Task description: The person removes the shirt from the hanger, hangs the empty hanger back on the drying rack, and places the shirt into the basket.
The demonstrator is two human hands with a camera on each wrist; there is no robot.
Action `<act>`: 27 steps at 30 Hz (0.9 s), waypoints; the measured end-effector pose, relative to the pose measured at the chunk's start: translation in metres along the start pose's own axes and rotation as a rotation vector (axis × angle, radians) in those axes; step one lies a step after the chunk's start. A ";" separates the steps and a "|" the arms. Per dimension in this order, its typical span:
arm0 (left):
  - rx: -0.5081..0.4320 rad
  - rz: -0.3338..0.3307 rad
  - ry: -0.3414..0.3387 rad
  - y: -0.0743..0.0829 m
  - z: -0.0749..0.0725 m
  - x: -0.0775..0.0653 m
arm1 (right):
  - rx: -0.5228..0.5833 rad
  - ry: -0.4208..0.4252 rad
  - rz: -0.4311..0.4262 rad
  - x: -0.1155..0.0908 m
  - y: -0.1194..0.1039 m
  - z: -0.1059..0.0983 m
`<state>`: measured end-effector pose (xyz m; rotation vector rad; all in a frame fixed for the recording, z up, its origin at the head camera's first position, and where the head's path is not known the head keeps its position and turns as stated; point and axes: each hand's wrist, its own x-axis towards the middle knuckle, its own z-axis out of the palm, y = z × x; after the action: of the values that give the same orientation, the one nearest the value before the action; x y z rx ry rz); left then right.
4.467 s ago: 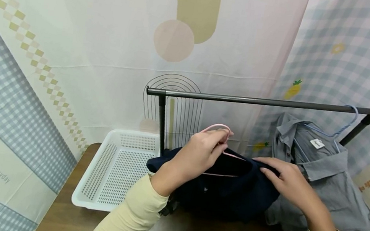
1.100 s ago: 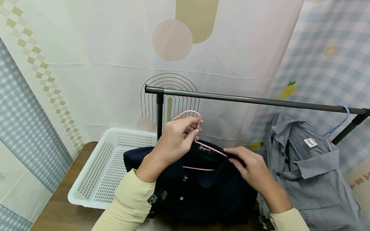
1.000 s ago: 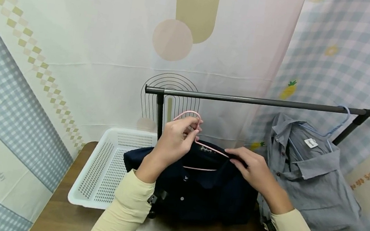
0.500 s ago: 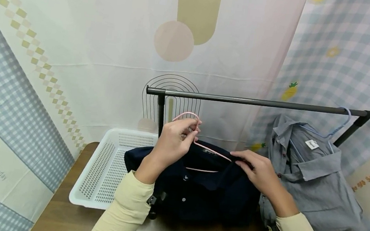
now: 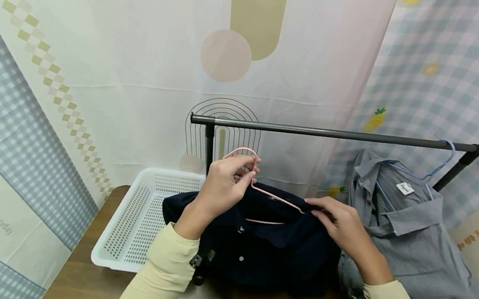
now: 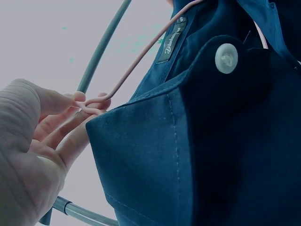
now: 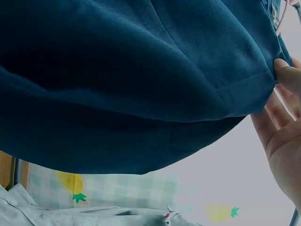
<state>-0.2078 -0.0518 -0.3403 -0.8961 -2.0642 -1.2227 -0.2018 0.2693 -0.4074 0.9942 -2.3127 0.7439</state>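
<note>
A pink clothes hanger (image 5: pixel 278 196) runs inside the collar of a navy shirt (image 5: pixel 254 246) with white buttons. My left hand (image 5: pixel 227 180) pinches the hanger just below its hook; the left wrist view shows thumb and fingers on the twisted neck of the wire (image 6: pixel 89 104). At the shirt's right shoulder, my right hand (image 5: pixel 338 221) pinches the navy cloth near the collar, and the hanger's right end shows just beside those fingertips. In the right wrist view the thumb (image 7: pixel 287 75) presses the cloth edge. The hanger's left arm is mostly hidden by hand and shirt.
A dark metal rail (image 5: pixel 335 134) stretches behind and above the hands. From its right end a grey shirt (image 5: pixel 409 230) hangs on a blue hanger (image 5: pixel 439 169). On the brown table (image 5: pixel 87 255) at left stands a white perforated basket (image 5: pixel 114 234).
Hands, hanger and navy shirt moved left after the first frame, and the collar opened into view. Over the last second my right hand slid right along the shoulder, while the left kept its pinch.
</note>
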 end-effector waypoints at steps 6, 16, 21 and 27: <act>0.003 -0.010 0.007 -0.003 -0.001 -0.001 | 0.006 0.012 -0.009 -0.001 0.002 -0.002; 0.012 -0.025 0.022 -0.004 -0.003 -0.002 | 0.004 0.044 0.010 -0.008 0.007 -0.002; 0.010 -0.032 0.033 -0.005 -0.004 -0.003 | -0.002 0.052 0.047 -0.011 0.010 -0.002; 0.020 -0.025 0.037 -0.006 -0.005 -0.004 | 0.021 0.067 0.085 -0.015 0.014 0.000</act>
<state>-0.2092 -0.0596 -0.3447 -0.8343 -2.0603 -1.2209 -0.2035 0.2844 -0.4204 0.8712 -2.3056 0.8243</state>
